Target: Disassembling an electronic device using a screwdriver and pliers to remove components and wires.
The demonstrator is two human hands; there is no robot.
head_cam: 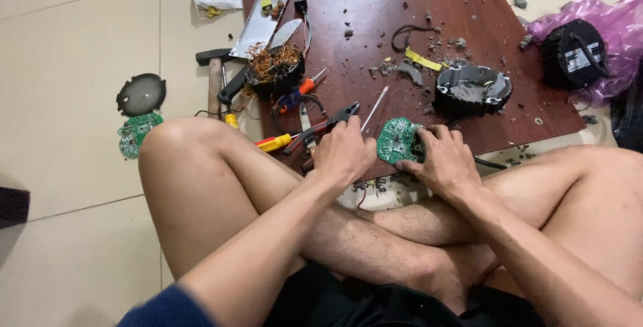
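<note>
Pale floor tiles surrounded the brown board [469, 5]. My right hand [439, 159] gripped the green circuit board [396, 141] at its near edge; my left hand [345, 153] clutched a thin rod [374, 109], prying components, I judged; next needed steadier leverage.

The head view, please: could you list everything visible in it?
Board: one, dark brown, on the tiled floor.
Circuit board: one, green, near board edge, held by right hand.
Second circuit board: one, green, floor left.
Round housing: one, black, on board, right.
Copper-wire cup: one, black, board's left.
Hammer: one, floor left.
Pliers: one, dark, under left hand.
Left hand: gripping a thin rod.
Right hand: on circuit board.
</note>
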